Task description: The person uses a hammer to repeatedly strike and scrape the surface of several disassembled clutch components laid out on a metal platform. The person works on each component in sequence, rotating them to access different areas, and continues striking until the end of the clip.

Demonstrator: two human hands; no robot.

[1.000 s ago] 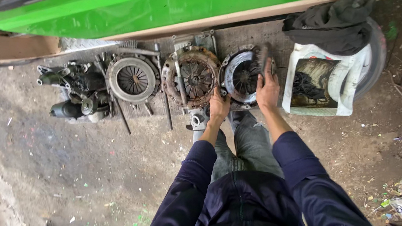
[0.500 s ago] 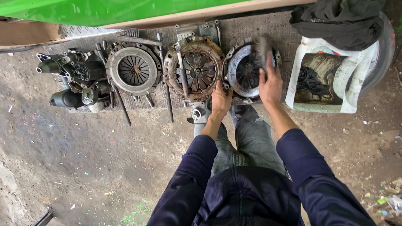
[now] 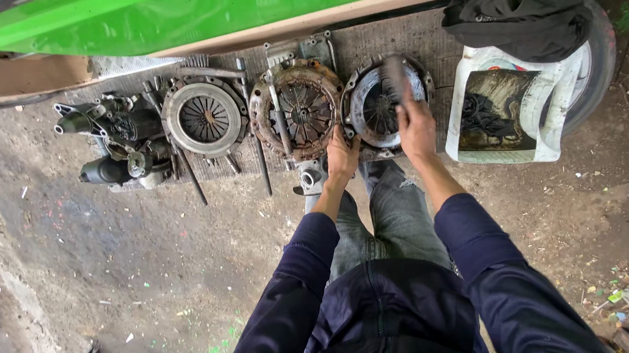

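Three round clutch parts lie in a row on the ground beside a green vehicle body. My right hand rests on the rightmost one, a dark pressure plate, and holds a blurred dark tool over it. My left hand grips the lower left rim of that same plate. A rusty clutch cover sits just to the left of it. Further left lies a grey clutch disc. My legs in jeans stretch out below the hands.
A dark oily engine part lies at the far left with long rods beside it. To the right stands a white sack of dark scrap against a tyre draped with black cloth. Litter lies along the right edge on dirt ground.
The view has shifted slightly. My right hand has moved a little across the dark plate with the tool; my left hand stays on the rim.
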